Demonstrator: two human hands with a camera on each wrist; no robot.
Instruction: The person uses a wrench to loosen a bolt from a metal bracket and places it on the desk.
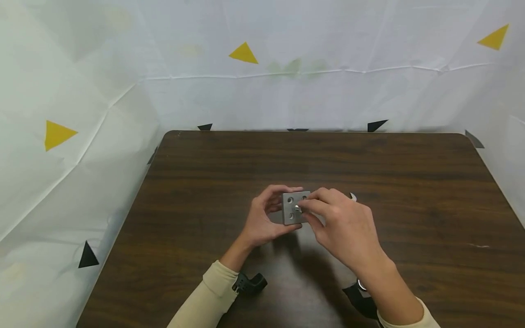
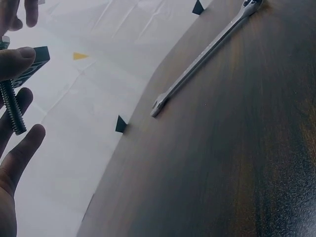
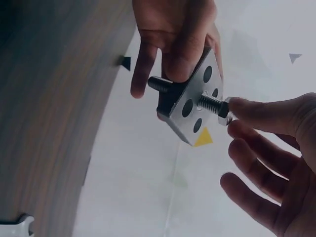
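Observation:
Above the middle of the brown table (image 1: 410, 191), my left hand (image 1: 274, 209) grips a square grey metal plate (image 1: 292, 209) with several round holes by its edge. A threaded bolt (image 3: 210, 104) passes through the plate's (image 3: 190, 101) centre hole, and its end sticks out behind. My right hand (image 1: 306, 208) pinches the bolt's head (image 3: 225, 111) between thumb and fingertips (image 3: 247, 111). The bolt's thread (image 2: 12, 109) shows beside my left fingers (image 2: 19, 148) in the left wrist view.
A long silver wrench (image 2: 202, 55) lies on the table beyond my hands, and only its tip (image 1: 352, 197) shows in the head view. White sheeting (image 1: 82, 114) with yellow and black triangles walls the table at the back and both sides.

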